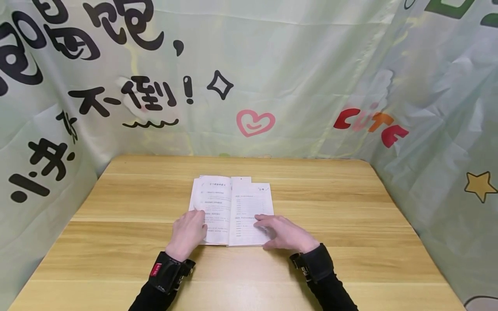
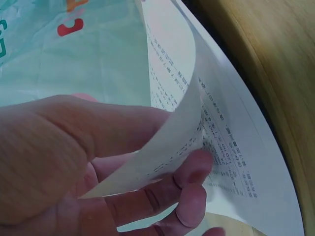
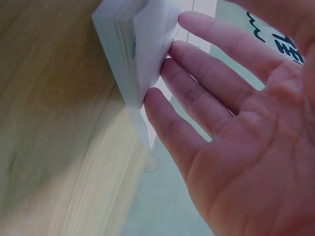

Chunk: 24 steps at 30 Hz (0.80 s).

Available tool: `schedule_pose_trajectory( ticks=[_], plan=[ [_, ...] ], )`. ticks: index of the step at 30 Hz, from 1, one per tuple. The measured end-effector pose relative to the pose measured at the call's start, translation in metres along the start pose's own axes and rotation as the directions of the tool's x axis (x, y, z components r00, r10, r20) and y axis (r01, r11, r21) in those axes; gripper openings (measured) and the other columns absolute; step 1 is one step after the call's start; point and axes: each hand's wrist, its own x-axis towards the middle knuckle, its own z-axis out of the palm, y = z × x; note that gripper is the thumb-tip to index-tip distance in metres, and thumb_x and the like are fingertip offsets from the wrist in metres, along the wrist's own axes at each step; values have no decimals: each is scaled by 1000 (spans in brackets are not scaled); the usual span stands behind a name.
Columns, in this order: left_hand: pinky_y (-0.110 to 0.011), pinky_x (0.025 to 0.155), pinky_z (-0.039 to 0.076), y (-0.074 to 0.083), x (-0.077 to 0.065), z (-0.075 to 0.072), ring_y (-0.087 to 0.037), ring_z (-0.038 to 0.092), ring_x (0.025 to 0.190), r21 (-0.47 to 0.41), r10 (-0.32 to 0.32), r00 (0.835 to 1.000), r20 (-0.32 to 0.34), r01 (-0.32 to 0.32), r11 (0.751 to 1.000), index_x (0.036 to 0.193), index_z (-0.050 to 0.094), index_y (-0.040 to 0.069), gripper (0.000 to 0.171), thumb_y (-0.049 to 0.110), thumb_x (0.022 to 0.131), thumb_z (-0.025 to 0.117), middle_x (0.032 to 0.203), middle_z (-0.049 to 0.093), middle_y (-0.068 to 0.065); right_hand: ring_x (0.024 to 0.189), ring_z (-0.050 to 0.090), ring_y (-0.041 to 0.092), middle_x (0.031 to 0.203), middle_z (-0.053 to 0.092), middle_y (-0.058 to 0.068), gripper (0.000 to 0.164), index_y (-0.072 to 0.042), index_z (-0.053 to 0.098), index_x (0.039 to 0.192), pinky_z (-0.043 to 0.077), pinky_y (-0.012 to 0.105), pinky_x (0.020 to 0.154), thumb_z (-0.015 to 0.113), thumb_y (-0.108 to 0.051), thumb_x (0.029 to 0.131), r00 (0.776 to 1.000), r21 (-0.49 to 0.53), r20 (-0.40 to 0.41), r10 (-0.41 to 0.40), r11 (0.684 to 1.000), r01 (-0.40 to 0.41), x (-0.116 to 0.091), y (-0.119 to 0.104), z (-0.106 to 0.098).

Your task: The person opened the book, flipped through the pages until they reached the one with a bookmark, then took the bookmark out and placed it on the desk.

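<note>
An open book (image 1: 250, 216) with printed white pages lies on the wooden table, its spine running away from me. At its left side my left hand (image 1: 188, 231) pinches a page. The left wrist view shows that page (image 2: 170, 140) bowed up between thumb and fingers, with another printed sheet (image 2: 236, 132) beyond it. My right hand (image 1: 288, 233) rests its fingertips on the right-hand page (image 1: 253, 203). In the right wrist view its fingers (image 3: 192, 98) are extended and spread a little against the page, beside the thick page edges (image 3: 118, 54).
The wooden table (image 1: 330, 194) spreads around the book. Behind it and on both sides hangs a pale green cloth (image 1: 311, 77) with black lettering and coloured drawings. A sheet corner (image 1: 242, 179) sticks out past the book's far edge. Black bands (image 1: 167, 272) circle both wrists.
</note>
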Motion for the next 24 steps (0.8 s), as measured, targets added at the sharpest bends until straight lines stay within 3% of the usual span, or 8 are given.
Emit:
schedule_pose_trajectory(
  ticks=[7, 11, 14, 16, 20, 22, 24],
  plan=[
    [-51, 59, 50, -2, -1, 1, -32, 51, 71, 16, -55, 997, 50, 54, 998, 83, 61, 2, 10, 10, 81, 66, 80, 53, -14, 130, 41, 32, 143, 46, 18, 58, -1, 63, 123, 35, 49, 109, 80, -13, 70, 1000, -5, 3, -7, 1000, 7, 0, 0, 0],
    [-66, 76, 46, -1, 0, 3, -49, 48, 102, 30, -53, 997, 49, 51, 998, 112, 64, -2, 33, 11, 82, 65, 116, 51, -32, 131, 40, 32, 143, 46, 18, 57, -1, 63, 124, 35, 49, 109, 80, -13, 70, 1000, -5, 4, -12, 1000, 12, 0, 0, 0],
    [-72, 96, 34, 1, 0, 6, -51, 31, 128, 49, 54, 998, 38, -56, 997, 134, 53, -1, 54, 3, 82, 65, 145, 32, -33, 131, 40, 32, 143, 46, 18, 57, -1, 62, 124, 35, 49, 109, 80, -13, 70, 1000, -6, 5, -15, 1000, 15, -1, 0, -1],
    [-69, 105, 25, 3, 0, 9, -46, 23, 135, 63, 181, 983, 41, -183, 981, 139, 49, 1, 60, -5, 81, 62, 151, 26, -28, 130, 40, 32, 143, 46, 18, 57, -1, 62, 124, 35, 49, 108, 80, -14, 71, 1000, -11, 7, -16, 1000, 16, -1, 0, -1],
    [-66, 106, 26, 8, 0, 18, -38, 26, 137, 52, 414, 907, 76, -418, 907, 140, 49, 2, 63, -15, 80, 57, 151, 32, -20, 129, 43, 33, 141, 48, 18, 54, -1, 64, 122, 37, 50, 107, 79, -14, 72, 1000, -18, 16, -24, 1000, 24, -2, 0, -2],
    [-67, 104, 29, 10, -1, 20, -35, 27, 138, 43, 454, 886, 96, -460, 887, 139, 50, 1, 62, -16, 79, 57, 151, 34, -18, 127, 46, 32, 139, 51, 18, 48, -2, 66, 119, 40, 49, 105, 78, -14, 73, 999, -35, 20, -37, 999, 38, -2, 0, -3],
    [-68, 103, 30, 13, -1, 22, -33, 28, 138, 39, 449, 887, 108, -456, 889, 138, 50, 0, 61, -14, 79, 57, 151, 35, -16, 124, 49, 31, 136, 54, 17, 40, -3, 70, 113, 42, 47, 104, 76, -14, 75, 998, -48, 23, -52, 997, 53, -1, -1, -4]
  ],
)
